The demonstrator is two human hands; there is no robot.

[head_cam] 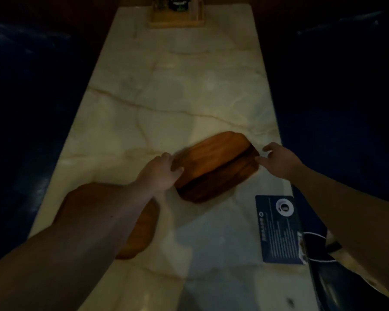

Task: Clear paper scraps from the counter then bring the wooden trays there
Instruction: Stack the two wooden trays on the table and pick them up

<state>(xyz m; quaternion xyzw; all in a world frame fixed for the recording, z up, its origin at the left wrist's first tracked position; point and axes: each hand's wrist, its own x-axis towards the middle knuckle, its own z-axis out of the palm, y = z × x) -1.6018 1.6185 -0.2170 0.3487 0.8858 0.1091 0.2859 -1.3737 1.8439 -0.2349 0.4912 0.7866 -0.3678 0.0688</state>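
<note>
both reach forward; left hand [163,173] grips wooden tray [216,162], right hand [279,160] touches it.

Left hand [164,173] grips stacked wooden trays [216,158], right hand [279,161] touching them.

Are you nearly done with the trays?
No paper scraps show on the counter, so clearing looks done. One tray already lies nearer, at the left. The left hand grips one end of the stacked trays; the right hand is at the other. Placing them looks left.
</note>
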